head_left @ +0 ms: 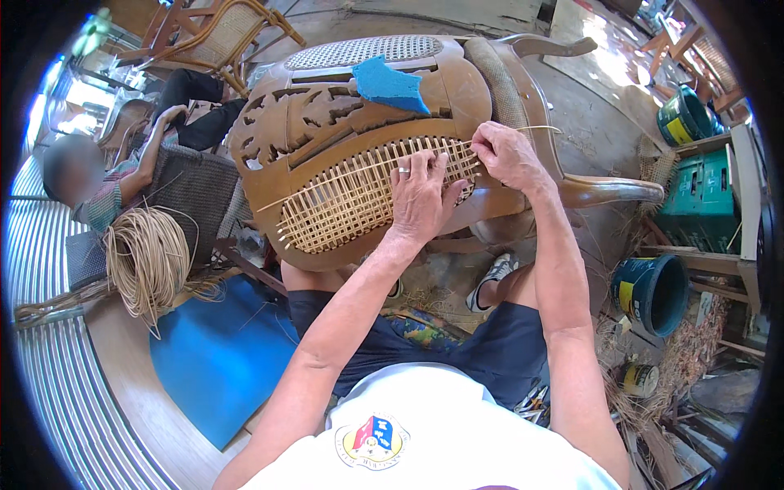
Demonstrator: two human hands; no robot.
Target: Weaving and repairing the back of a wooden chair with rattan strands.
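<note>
One brown carved wooden chair frame (467,86) lies tipped over, with two woven cane panels showing: one golden open lattice (335,214) on the near side, one whitish panel (359,51) on the far side. The left hand (420,196) lies on the golden lattice, fingers extended; the right hand (510,157) pinches one thin tan cane strand (541,127) at the lattice's right end. One bright blue angular foam piece (388,84) rests on the frame.
</note>
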